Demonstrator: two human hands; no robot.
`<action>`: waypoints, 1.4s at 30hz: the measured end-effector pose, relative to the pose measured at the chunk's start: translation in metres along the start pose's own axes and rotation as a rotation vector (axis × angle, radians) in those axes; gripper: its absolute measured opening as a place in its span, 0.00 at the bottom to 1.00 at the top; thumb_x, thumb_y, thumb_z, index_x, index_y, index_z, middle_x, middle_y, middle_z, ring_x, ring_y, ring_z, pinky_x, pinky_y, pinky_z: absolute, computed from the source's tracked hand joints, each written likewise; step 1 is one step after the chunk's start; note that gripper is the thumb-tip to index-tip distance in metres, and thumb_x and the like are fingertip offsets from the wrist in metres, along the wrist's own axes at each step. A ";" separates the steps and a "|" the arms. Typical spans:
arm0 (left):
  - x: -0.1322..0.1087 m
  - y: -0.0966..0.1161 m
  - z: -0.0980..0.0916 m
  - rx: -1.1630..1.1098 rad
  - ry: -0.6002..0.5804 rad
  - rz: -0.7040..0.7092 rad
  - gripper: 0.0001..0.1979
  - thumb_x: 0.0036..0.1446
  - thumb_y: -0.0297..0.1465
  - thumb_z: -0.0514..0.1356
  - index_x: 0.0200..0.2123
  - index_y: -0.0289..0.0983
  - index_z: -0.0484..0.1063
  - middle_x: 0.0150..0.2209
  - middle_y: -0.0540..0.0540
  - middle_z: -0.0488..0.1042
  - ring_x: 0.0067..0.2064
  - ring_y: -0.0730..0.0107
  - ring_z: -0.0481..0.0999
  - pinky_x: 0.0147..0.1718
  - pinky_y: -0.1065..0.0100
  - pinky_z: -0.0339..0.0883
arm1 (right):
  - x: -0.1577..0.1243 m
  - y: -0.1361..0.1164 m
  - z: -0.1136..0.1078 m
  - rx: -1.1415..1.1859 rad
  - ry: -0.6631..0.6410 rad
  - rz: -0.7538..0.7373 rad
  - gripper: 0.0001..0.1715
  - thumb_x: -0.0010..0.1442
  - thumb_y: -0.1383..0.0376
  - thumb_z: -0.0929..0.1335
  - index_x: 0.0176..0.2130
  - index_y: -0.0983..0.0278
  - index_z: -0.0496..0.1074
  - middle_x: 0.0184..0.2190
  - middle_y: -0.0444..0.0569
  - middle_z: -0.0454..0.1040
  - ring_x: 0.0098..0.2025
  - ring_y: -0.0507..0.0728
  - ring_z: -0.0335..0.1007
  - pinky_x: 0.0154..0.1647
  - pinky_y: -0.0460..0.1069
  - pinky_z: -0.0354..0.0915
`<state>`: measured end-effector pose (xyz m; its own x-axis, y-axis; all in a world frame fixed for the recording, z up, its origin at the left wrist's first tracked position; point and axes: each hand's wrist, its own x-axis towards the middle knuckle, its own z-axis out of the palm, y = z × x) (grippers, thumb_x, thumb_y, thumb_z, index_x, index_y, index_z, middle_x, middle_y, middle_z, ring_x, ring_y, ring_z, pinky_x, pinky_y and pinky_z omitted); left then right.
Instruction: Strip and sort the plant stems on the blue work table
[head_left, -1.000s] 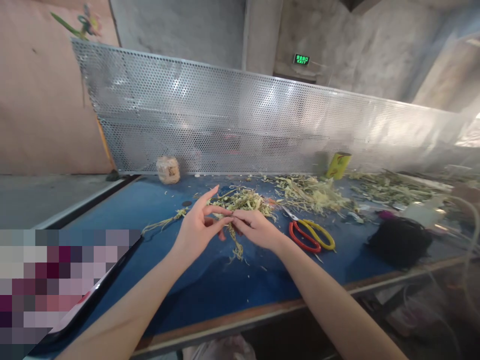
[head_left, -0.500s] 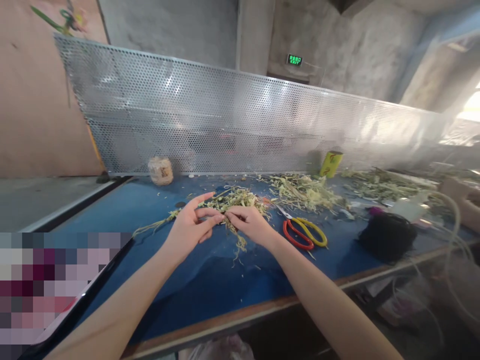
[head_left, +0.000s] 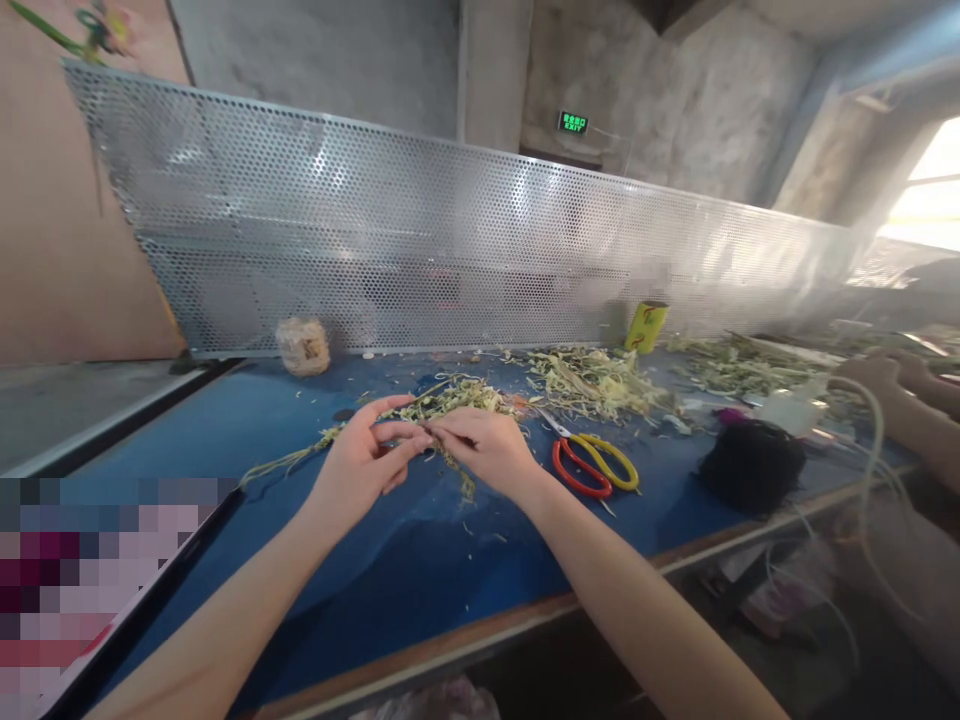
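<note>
Two bare hands meet at the fingertips above the blue table (head_left: 390, 600): the left hand (head_left: 352, 460) and the right hand (head_left: 491, 450) both pinch, thumb to finger, at a tiny piece (head_left: 427, 429) too small to make out. The heap of pale strands (head_left: 465, 392) lies just on the far side, a loose wisp (head_left: 463, 485) on the near side. Such fine work calls for a light, steady pinch — one hand anchoring, the other working — since thin strands could snap. Scissors (head_left: 568, 437) lie to the right.
</note>
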<state>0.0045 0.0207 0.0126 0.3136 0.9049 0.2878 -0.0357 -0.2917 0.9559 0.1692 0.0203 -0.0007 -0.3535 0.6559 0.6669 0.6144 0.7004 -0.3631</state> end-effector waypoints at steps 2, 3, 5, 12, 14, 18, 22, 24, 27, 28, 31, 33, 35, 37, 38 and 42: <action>0.001 0.000 0.000 -0.017 0.065 0.050 0.28 0.43 0.32 0.62 0.48 0.38 0.56 0.27 0.52 0.70 0.13 0.85 0.58 0.11 0.78 0.50 | 0.000 0.000 0.001 0.063 0.042 -0.015 0.16 0.58 0.64 0.58 0.43 0.57 0.69 0.40 0.46 0.72 0.42 0.52 0.66 0.41 0.46 0.60; 0.001 -0.001 0.000 -0.018 0.089 0.066 0.29 0.43 0.32 0.62 0.49 0.39 0.55 0.28 0.52 0.70 0.14 0.85 0.59 0.12 0.77 0.51 | 0.000 0.000 0.002 0.092 0.051 -0.028 0.16 0.58 0.64 0.59 0.44 0.57 0.69 0.40 0.45 0.72 0.43 0.52 0.66 0.43 0.47 0.60; 0.001 -0.001 0.000 -0.003 0.111 0.075 0.31 0.43 0.32 0.61 0.52 0.40 0.54 0.29 0.52 0.69 0.14 0.85 0.60 0.12 0.77 0.52 | 0.000 -0.001 0.003 0.134 0.057 -0.047 0.16 0.58 0.63 0.59 0.43 0.56 0.70 0.40 0.45 0.72 0.43 0.53 0.66 0.45 0.48 0.61; 0.000 -0.002 0.000 0.070 0.160 0.115 0.34 0.43 0.32 0.61 0.54 0.41 0.51 0.29 0.53 0.69 0.15 0.83 0.62 0.13 0.75 0.55 | 0.001 0.001 0.007 0.214 0.145 0.003 0.11 0.55 0.61 0.63 0.35 0.58 0.73 0.34 0.47 0.73 0.37 0.53 0.68 0.39 0.49 0.64; 0.001 -0.003 -0.001 0.082 0.154 0.108 0.34 0.43 0.32 0.61 0.54 0.40 0.51 0.29 0.53 0.69 0.14 0.83 0.62 0.13 0.75 0.55 | 0.002 0.000 0.006 0.251 0.166 0.026 0.09 0.54 0.60 0.64 0.32 0.59 0.74 0.33 0.47 0.73 0.36 0.53 0.68 0.38 0.49 0.65; 0.002 -0.005 -0.001 0.110 0.110 0.071 0.34 0.43 0.33 0.61 0.53 0.39 0.51 0.30 0.52 0.69 0.14 0.82 0.62 0.13 0.75 0.55 | 0.005 -0.003 0.003 0.342 0.179 0.058 0.06 0.51 0.62 0.67 0.28 0.60 0.74 0.31 0.47 0.73 0.36 0.53 0.68 0.37 0.49 0.65; 0.003 -0.005 -0.001 0.131 0.089 0.024 0.34 0.42 0.34 0.61 0.53 0.38 0.51 0.30 0.50 0.69 0.14 0.81 0.63 0.12 0.74 0.56 | 0.006 -0.005 0.004 0.483 0.063 0.086 0.04 0.49 0.65 0.68 0.28 0.59 0.74 0.31 0.45 0.73 0.37 0.52 0.68 0.37 0.48 0.65; 0.003 -0.006 -0.001 0.139 0.083 0.012 0.34 0.42 0.34 0.61 0.53 0.38 0.51 0.31 0.50 0.70 0.14 0.81 0.63 0.13 0.74 0.57 | 0.006 -0.005 0.006 0.564 0.004 0.125 0.04 0.49 0.65 0.68 0.29 0.60 0.74 0.31 0.45 0.73 0.36 0.52 0.68 0.36 0.48 0.64; 0.002 -0.007 -0.002 0.166 0.093 0.036 0.33 0.43 0.33 0.60 0.53 0.39 0.51 0.32 0.49 0.70 0.14 0.80 0.64 0.15 0.72 0.58 | 0.007 -0.004 0.009 0.704 -0.009 0.228 0.05 0.47 0.66 0.69 0.29 0.63 0.73 0.29 0.45 0.73 0.33 0.51 0.69 0.35 0.47 0.64; 0.001 -0.007 -0.001 0.187 0.102 0.055 0.32 0.44 0.33 0.60 0.53 0.39 0.51 0.32 0.49 0.70 0.15 0.80 0.64 0.15 0.72 0.59 | 0.007 -0.004 0.010 0.761 -0.004 0.269 0.07 0.46 0.67 0.69 0.30 0.63 0.73 0.28 0.45 0.73 0.33 0.51 0.69 0.34 0.47 0.64; -0.001 -0.004 0.000 0.265 0.131 0.129 0.31 0.45 0.33 0.59 0.53 0.39 0.51 0.33 0.48 0.71 0.16 0.79 0.65 0.17 0.71 0.60 | 0.009 -0.002 0.009 0.898 0.003 0.402 0.16 0.43 0.68 0.70 0.36 0.63 0.69 0.25 0.42 0.72 0.27 0.49 0.68 0.25 0.43 0.62; -0.003 -0.002 0.001 0.285 0.135 0.188 0.31 0.46 0.32 0.59 0.53 0.40 0.52 0.32 0.48 0.72 0.19 0.77 0.68 0.21 0.70 0.63 | 0.010 -0.001 0.006 0.934 -0.012 0.477 0.21 0.41 0.68 0.71 0.38 0.63 0.66 0.24 0.41 0.72 0.22 0.47 0.65 0.17 0.40 0.56; -0.005 0.000 0.000 0.283 0.132 0.238 0.29 0.46 0.32 0.59 0.52 0.40 0.53 0.31 0.48 0.73 0.24 0.73 0.71 0.25 0.69 0.65 | 0.009 0.000 0.003 0.989 -0.050 0.507 0.24 0.41 0.68 0.71 0.40 0.62 0.64 0.24 0.41 0.72 0.18 0.45 0.60 0.14 0.39 0.51; -0.006 0.001 -0.001 0.297 0.127 0.266 0.26 0.46 0.32 0.59 0.50 0.39 0.56 0.29 0.48 0.74 0.29 0.70 0.73 0.28 0.68 0.65 | 0.008 0.001 0.000 1.064 -0.103 0.499 0.25 0.42 0.67 0.71 0.41 0.62 0.63 0.24 0.40 0.72 0.17 0.44 0.58 0.13 0.39 0.50; -0.006 0.002 -0.001 0.314 0.122 0.273 0.25 0.47 0.32 0.59 0.49 0.40 0.57 0.29 0.49 0.74 0.30 0.69 0.73 0.28 0.68 0.65 | 0.008 0.001 -0.001 1.098 -0.130 0.492 0.25 0.42 0.67 0.71 0.41 0.62 0.63 0.24 0.40 0.72 0.18 0.44 0.57 0.14 0.39 0.50; -0.005 0.002 -0.005 0.445 0.104 0.323 0.20 0.47 0.35 0.58 0.45 0.40 0.59 0.28 0.50 0.74 0.32 0.67 0.72 0.31 0.66 0.64 | 0.007 0.001 -0.002 1.175 -0.184 0.506 0.25 0.41 0.68 0.72 0.41 0.63 0.64 0.24 0.40 0.71 0.18 0.43 0.58 0.14 0.39 0.50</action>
<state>-0.0020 0.0173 0.0133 0.2573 0.7674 0.5873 0.2963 -0.6412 0.7079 0.1687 0.0251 0.0045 -0.4140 0.8823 0.2239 -0.2443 0.1292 -0.9611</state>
